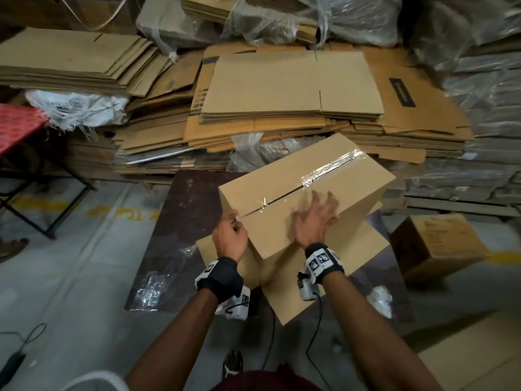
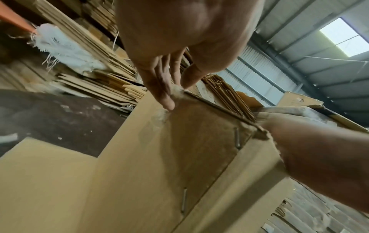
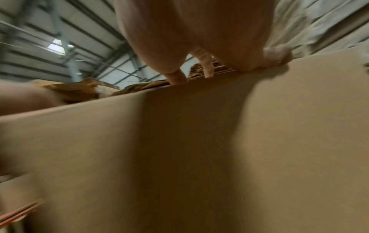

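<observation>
Plain tan box (image 1: 307, 193), glossy clear tape (image 1: 327, 172), dark brown speckled board (image 1: 186, 210).

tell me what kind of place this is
Probably a carton warehouse or packing floor: stacks of flattened cardboard boxes, plastic-wrapped bundles, a corrugated metal roof. The left hand pinches clear tape on an assembled carton.
</observation>
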### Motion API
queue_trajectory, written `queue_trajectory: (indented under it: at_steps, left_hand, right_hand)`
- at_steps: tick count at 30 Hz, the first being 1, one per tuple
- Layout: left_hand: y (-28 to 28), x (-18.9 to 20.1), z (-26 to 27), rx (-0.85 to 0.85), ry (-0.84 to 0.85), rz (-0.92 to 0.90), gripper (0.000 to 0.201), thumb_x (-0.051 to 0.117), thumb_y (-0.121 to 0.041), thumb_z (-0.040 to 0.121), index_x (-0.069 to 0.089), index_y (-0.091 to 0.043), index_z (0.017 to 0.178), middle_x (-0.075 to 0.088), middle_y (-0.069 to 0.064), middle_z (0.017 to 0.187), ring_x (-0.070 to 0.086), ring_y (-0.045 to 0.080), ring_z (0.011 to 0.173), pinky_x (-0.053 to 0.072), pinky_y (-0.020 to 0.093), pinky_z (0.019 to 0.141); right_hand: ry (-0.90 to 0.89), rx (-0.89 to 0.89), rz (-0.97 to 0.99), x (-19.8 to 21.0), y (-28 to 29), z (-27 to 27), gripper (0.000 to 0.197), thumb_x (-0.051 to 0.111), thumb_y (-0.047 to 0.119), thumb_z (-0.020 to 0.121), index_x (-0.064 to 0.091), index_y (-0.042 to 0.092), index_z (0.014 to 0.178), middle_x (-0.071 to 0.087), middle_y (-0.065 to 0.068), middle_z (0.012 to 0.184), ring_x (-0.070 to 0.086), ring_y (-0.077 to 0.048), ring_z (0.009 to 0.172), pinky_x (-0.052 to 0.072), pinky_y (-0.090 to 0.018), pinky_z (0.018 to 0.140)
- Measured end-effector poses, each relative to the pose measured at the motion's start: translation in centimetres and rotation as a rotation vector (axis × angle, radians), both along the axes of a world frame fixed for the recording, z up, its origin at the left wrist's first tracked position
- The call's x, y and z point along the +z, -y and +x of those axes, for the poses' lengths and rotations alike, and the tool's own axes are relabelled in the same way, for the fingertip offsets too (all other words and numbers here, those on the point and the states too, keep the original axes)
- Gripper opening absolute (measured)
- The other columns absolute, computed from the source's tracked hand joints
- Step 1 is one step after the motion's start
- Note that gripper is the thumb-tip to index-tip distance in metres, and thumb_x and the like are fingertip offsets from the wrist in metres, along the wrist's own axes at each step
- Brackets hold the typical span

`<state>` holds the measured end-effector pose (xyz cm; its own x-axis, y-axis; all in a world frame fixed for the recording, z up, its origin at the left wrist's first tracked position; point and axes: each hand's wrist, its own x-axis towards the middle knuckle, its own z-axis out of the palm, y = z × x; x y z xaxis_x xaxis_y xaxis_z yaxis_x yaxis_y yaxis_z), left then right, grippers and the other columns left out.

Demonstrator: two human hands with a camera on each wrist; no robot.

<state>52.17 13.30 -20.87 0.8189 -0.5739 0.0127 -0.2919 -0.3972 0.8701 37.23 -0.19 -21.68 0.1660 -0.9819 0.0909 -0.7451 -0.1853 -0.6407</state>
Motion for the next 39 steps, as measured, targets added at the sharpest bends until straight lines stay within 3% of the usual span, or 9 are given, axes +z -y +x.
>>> queue_trajectory:
  at_steps: [4, 9, 16, 22, 26, 30, 33, 36, 39]
  left_hand:
    - [0.4, -1.0, -0.2, -0.035, -0.252, -0.201, 0.027, 0.062, -0.003, 0.095, 0.06, -0.02, 0.116, 0.072, 0.001, 0.104, 0.072, 0.02, 0.103, 0.057, 0.039, 0.095]
    - [0.0, -3.2, 2.4, -0.118, -0.387, -0.236, 0.022, 0.064, -0.004, 0.096, 0.072, -0.024, 0.096, 0.076, 0.01, 0.104, 0.073, 0.031, 0.101, 0.06, 0.052, 0.091]
    - [-0.8, -2.7, 3.1, -0.295, -0.3, -0.187, 0.029, 0.076, -0.001, 0.087, 0.069, -0.016, 0.112, 0.075, -0.001, 0.102, 0.071, 0.011, 0.101, 0.054, 0.027, 0.092]
    - [-0.3, -2.7, 4.1, -0.247, -0.314, -0.232, 0.015, 0.067, -0.037, 0.093, 0.072, -0.042, 0.106, 0.076, -0.001, 0.108, 0.072, 0.023, 0.102, 0.059, 0.051, 0.091]
    - [0.8, -1.9, 4.0, -0.175, -0.234, -0.224, 0.005, 0.075, -0.029, 0.091, 0.07, -0.031, 0.09, 0.077, -0.001, 0.092, 0.073, 0.017, 0.091, 0.06, 0.044, 0.088]
    - [1.5, -2.2, 3.9, -0.127, -0.222, -0.163, 0.016, 0.079, -0.031, 0.087, 0.072, -0.022, 0.076, 0.075, 0.0, 0.078, 0.073, 0.02, 0.078, 0.061, 0.042, 0.079]
    - [2.2, -3.6, 4.6, -0.12, -0.288, -0.14, 0.034, 0.071, -0.052, 0.077, 0.073, -0.018, 0.074, 0.074, 0.002, 0.074, 0.072, 0.027, 0.075, 0.061, 0.052, 0.075]
    - [2.6, -4.0, 4.8, -0.147, -0.279, -0.12, 0.037, 0.06, -0.053, 0.073, 0.069, -0.017, 0.072, 0.073, 0.003, 0.074, 0.07, 0.033, 0.075, 0.061, 0.054, 0.074]
    - [2.9, -3.6, 4.8, -0.198, -0.28, -0.098, 0.038, 0.055, -0.05, 0.074, 0.063, -0.013, 0.07, 0.065, 0.006, 0.068, 0.058, 0.022, 0.065, 0.057, 0.053, 0.072]
  right_hand:
    - [0.004, 0.231, -0.12, -0.3, -5.0, 4.6, 0.059, 0.064, 0.024, 0.089, 0.046, 0.016, 0.145, 0.031, -0.013, 0.156, 0.026, -0.031, 0.149, 0.018, -0.063, 0.121]
    - [0.065, 0.192, -0.169, -1.3, -6.2, 5.3, 0.04, 0.057, 0.019, 0.086, 0.063, 0.012, 0.125, 0.055, -0.007, 0.132, 0.051, -0.023, 0.125, 0.029, -0.056, 0.116]
    - [0.145, 0.136, -0.172, -1.6, -6.3, 5.3, 0.032, 0.059, 0.017, 0.083, 0.068, 0.019, 0.114, 0.059, 0.0, 0.131, 0.054, -0.019, 0.121, 0.032, -0.052, 0.115]
    - [0.118, 0.105, -0.118, -0.8, -6.5, 5.4, 0.027, 0.064, 0.014, 0.083, 0.066, 0.023, 0.109, 0.059, 0.002, 0.125, 0.056, -0.02, 0.115, 0.031, -0.047, 0.118]
    - [0.112, 0.082, -0.091, -0.1, -6.8, 5.6, 0.027, 0.062, 0.014, 0.082, 0.065, 0.022, 0.108, 0.059, 0.0, 0.12, 0.055, -0.022, 0.112, 0.034, -0.047, 0.116]
    - [0.113, 0.061, -0.037, 0.9, -6.8, 5.8, 0.031, 0.058, 0.012, 0.077, 0.064, 0.02, 0.106, 0.061, -0.001, 0.115, 0.046, -0.016, 0.099, 0.039, -0.05, 0.111]
    - [0.1, 0.038, 0.001, 1.4, -6.9, 6.3, 0.035, 0.056, 0.012, 0.073, 0.063, 0.019, 0.107, 0.06, -0.002, 0.114, 0.044, -0.016, 0.098, 0.037, -0.052, 0.113]
    - [0.104, 0.044, -0.03, 1.1, -7.1, 6.4, 0.037, 0.052, 0.017, 0.071, 0.063, 0.021, 0.107, 0.059, -0.002, 0.113, 0.049, -0.02, 0.103, 0.037, -0.052, 0.112]
    - [0.132, 0.043, -0.053, 0.7, -7.1, 6.3, 0.04, 0.047, 0.021, 0.068, 0.064, 0.022, 0.105, 0.059, -0.001, 0.111, 0.045, -0.018, 0.099, 0.04, -0.052, 0.109]
